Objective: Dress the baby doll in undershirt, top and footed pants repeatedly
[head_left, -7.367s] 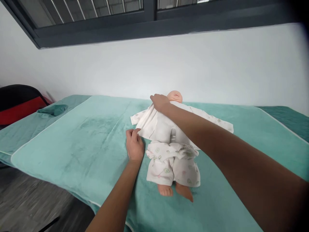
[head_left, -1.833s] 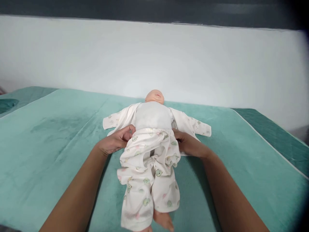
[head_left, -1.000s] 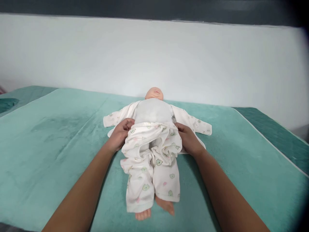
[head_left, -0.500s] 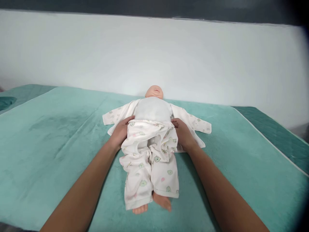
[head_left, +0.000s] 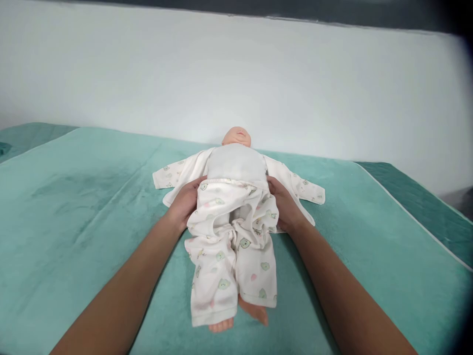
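Note:
A baby doll [head_left: 236, 160] lies on its back, head toward the wall, with bare feet showing at the cuffs. Printed white pants [head_left: 218, 256] cover its legs up to the waist, bunched at the knees and crotch. An open white jacket [head_left: 173, 175] spreads out on both sides of its pale torso. At the waistband's left side, my left hand [head_left: 186, 199] is closed on the pants' edge, its fingertips partly hidden. My right hand [head_left: 284, 204] grips the waistband on the other side, its fingers mostly tucked behind the cloth.
A teal padded mat [head_left: 92, 207] lies under the doll. Darker green quilted fabric [head_left: 414, 202] shows past its white-piped edge on the right. Behind the doll's head rises a white wall [head_left: 236, 74] with a dark band along its top.
The waistband sits slightly higher on the doll's torso, and my right fingers have slipped further behind the cloth. The doll's legs and feet have shifted slightly right in view.

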### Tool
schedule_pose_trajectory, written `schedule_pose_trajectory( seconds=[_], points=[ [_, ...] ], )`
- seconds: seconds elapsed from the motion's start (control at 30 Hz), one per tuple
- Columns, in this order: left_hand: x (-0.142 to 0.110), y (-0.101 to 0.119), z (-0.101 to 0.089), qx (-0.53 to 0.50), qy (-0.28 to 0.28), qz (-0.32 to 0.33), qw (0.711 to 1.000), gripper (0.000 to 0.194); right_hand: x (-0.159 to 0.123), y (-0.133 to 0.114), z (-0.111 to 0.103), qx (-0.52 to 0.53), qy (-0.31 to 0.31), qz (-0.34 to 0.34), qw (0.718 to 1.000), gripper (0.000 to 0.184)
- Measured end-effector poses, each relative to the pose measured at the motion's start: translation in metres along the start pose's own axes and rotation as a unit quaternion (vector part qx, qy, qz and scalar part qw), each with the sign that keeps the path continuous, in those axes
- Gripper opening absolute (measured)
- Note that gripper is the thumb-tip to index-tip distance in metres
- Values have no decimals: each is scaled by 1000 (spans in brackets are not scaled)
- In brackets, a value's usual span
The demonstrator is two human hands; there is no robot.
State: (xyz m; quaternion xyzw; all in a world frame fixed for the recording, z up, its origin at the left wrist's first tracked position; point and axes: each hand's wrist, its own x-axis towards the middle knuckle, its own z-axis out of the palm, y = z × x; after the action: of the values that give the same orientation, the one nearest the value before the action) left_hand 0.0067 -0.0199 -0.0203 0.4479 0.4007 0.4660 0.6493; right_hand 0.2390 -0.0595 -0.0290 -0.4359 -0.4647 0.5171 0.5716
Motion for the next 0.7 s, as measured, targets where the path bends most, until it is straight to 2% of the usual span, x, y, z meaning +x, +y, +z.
schedule_pose_trajectory(
  seconds=[0.2, 0.37, 0.43, 0.53, 0.6, 0.63, 0.7],
  points=[
    [2, -1, 1, -22, 15, -13, 1000, 48, 0, 0, 0, 8, 18, -18, 1000, 48],
    [2, 2, 4, 16, 41, 5, 999, 50, 5, 5, -6, -81, 61, -42, 994, 41],
    [3, 2, 4, 60, 65, 28, 996, 48, 7, 8, -11, -148, 101, -50, 982, 37],
    [4, 1, 0, 121, 114, 66, 984, 46, 7, 10, -15, -278, 162, -50, 946, 25],
    [4, 0, -2, 145, 134, 83, 977, 44, 6, 9, -16, -336, 171, -38, 925, 17],
    [3, 0, -4, 150, 136, 87, 975, 43, 5, 8, -16, -338, 163, -29, 926, 15],
    [1, 0, -6, 147, 121, 91, 978, 43, 5, 7, -15, -293, 135, -11, 946, 16]
  ],
)
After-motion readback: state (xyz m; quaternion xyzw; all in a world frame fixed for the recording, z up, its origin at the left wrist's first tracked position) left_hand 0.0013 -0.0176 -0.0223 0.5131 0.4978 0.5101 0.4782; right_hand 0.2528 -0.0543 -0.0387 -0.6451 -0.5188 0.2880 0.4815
